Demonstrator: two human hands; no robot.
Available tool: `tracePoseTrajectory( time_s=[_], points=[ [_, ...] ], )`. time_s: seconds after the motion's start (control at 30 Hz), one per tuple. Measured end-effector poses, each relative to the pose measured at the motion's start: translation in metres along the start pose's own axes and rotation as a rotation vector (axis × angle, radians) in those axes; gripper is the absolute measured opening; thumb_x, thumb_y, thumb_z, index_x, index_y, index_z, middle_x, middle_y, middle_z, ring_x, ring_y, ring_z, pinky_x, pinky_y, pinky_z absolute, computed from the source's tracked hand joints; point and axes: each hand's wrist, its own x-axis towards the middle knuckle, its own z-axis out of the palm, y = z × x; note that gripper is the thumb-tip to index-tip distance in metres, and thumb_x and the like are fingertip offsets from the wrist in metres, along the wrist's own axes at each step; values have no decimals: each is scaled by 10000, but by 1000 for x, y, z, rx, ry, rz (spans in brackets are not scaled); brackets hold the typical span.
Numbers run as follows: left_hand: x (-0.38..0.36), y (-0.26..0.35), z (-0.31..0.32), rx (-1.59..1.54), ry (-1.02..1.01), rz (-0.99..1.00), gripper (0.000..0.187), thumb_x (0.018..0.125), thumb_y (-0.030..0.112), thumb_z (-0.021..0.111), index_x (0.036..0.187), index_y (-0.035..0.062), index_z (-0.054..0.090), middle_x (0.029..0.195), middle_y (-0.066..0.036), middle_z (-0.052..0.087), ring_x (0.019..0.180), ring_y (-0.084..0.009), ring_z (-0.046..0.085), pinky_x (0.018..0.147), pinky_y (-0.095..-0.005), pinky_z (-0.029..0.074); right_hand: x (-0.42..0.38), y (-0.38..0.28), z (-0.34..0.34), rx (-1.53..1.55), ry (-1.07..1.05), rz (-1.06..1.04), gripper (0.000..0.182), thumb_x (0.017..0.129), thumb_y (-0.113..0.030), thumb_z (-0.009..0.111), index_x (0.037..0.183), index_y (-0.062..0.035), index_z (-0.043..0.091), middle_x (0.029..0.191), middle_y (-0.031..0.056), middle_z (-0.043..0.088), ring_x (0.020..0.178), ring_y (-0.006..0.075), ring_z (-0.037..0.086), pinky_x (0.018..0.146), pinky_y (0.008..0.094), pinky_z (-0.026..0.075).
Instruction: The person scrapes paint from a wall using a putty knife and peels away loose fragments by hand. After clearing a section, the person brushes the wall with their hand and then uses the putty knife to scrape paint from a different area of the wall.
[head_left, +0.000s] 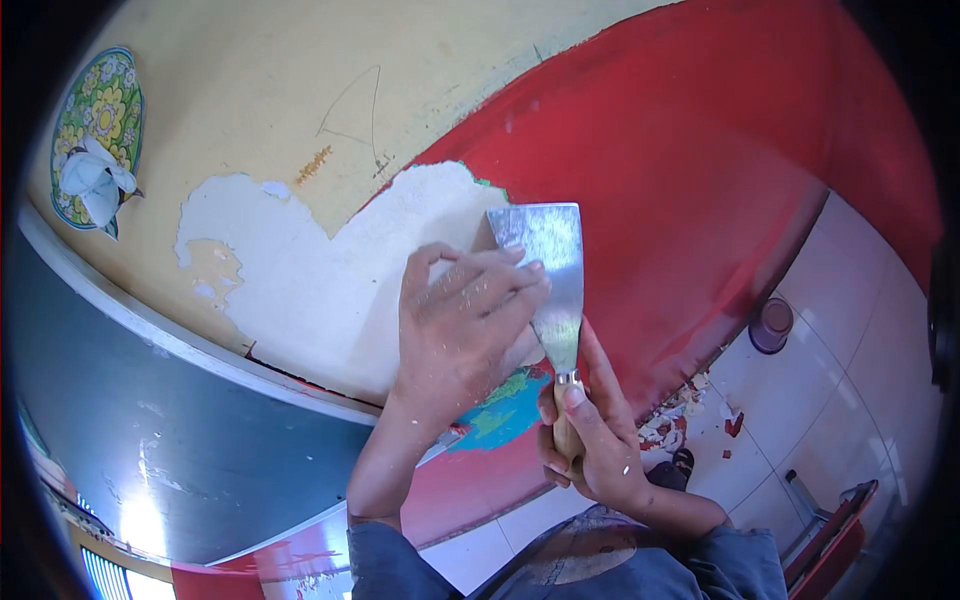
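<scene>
My right hand (600, 440) is closed around the wooden handle (567, 430) of a scraper, its thumb along the handle's upper end. The scraper's wide metal blade (560, 260) points up, scuffed and shiny, in front of the wall. My left hand (460, 320) is raised beside it with fingers stretched out, and the fingertips reach the blade's left face. Whitish specks dot the back of this hand. Behind the hands is a bare white patch (290, 270) with ragged edges, where the cream paint (230, 90) and red paint (690, 170) are gone.
A dark green board (180, 430) with a pale frame lies at the lower left. A flowery cutout (105, 110) is stuck to the wall. Paint flakes (665, 425) lie on the tiled floor near a purple container (771, 326). A red chair (835, 545) stands at the lower right.
</scene>
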Motion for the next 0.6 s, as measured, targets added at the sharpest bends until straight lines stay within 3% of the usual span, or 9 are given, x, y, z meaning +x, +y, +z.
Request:
tracePoseTrajectory(
  time_s=[0.1, 0.33, 0.43, 0.6],
  points=[
    [9, -6, -1, 47, 93, 1, 286, 579, 55, 672, 849, 146, 696, 882, 20, 684, 943, -169, 658, 820, -371, 387, 6, 4, -6, -29, -10, -29, 569, 989, -172, 358, 1488, -168, 84, 879, 73, 470, 452, 59, 422, 370, 184, 369],
    [5, -1, -1, -17, 80, -28, 263, 583, 44, 660, 831, 129, 691, 873, 19, 682, 943, -167, 659, 818, -360, 392, 11, 4, -2, -35, -10, -67, 561, 990, -175, 368, 1486, -166, 106, 864, 66, 482, 459, 58, 423, 382, 177, 373],
    [11, -12, -3, 37, 75, 42, 271, 640, 116, 670, 911, 113, 660, 974, 21, 646, 1040, -138, 609, 877, -385, 367, 15, -3, -1, -27, -31, -80, 553, 991, -168, 366, 1485, -164, 117, 873, 69, 488, 464, 56, 426, 385, 176, 374],
    [-4, -5, 5, 10, 63, 23, 276, 637, 103, 677, 913, 117, 658, 972, 19, 650, 1035, -138, 613, 856, -376, 374, 6, 5, -5, -87, 2, -58, 548, 990, -172, 365, 1483, -155, 126, 889, 72, 496, 466, 56, 426, 385, 177, 368]
  ],
)
